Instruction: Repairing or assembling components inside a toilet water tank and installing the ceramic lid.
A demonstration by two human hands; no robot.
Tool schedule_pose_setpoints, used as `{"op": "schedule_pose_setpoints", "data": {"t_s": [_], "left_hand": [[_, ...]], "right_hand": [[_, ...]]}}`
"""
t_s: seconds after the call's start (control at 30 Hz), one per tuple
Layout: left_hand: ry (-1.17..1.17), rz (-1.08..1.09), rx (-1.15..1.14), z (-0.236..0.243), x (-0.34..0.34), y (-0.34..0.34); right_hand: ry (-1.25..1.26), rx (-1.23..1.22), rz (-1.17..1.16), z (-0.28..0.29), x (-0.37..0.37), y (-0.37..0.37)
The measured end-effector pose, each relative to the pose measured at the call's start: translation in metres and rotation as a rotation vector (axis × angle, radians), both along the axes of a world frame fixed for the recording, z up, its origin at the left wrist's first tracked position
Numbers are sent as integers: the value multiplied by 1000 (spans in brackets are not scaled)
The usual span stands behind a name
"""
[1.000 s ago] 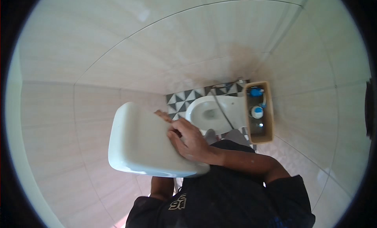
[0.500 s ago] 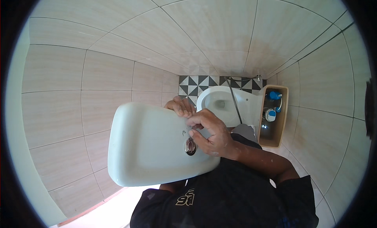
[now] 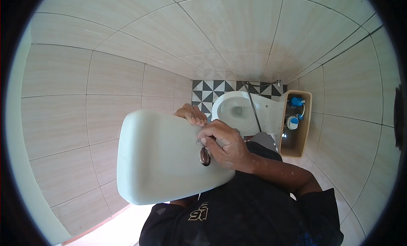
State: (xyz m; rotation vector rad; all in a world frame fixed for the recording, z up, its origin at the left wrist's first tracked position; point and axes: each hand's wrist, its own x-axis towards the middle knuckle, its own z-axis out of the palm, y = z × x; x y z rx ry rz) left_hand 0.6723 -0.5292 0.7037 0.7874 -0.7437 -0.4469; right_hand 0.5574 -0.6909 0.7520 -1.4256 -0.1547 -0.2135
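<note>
A white ceramic cistern lid (image 3: 157, 157) is held flat against my body, with an oval chrome push button (image 3: 204, 156) in it. My left hand (image 3: 190, 113) comes from beneath, its fingers curled over the lid's far edge. My right hand (image 3: 224, 146) rests on the lid just beside and beyond the button, thumb and forefinger drawn close at a small dark mark; whether anything is between them I cannot make out.
Below are a white toilet bowl (image 3: 235, 106) and its uncovered cistern (image 3: 296, 144), with blue-and-white fittings inside. A grey hose (image 3: 253, 106) crosses the bowl. Tiled walls (image 3: 59, 127) close around me, and black-and-white patterned floor (image 3: 203, 89) shows beyond the bowl.
Since a second ago, my right hand has moved rightward, uncovering the chrome button, and more of my left fingers show over the lid's edge. Little has changed in the last half second.
</note>
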Motion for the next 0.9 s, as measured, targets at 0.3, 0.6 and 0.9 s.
{"op": "schedule_pose_setpoints", "data": {"t_s": [0.3, 0.6, 0.9], "left_hand": [[-1, 75, 112, 2, -8, 15], [-47, 82, 126, -5, -5, 20], [33, 32, 68, 0, -8, 21]], "right_hand": [[30, 81, 25, -7, 3, 8], [-64, -15, -7, -7, 6, 14], [-109, -24, -40, -8, 8, 18]]}}
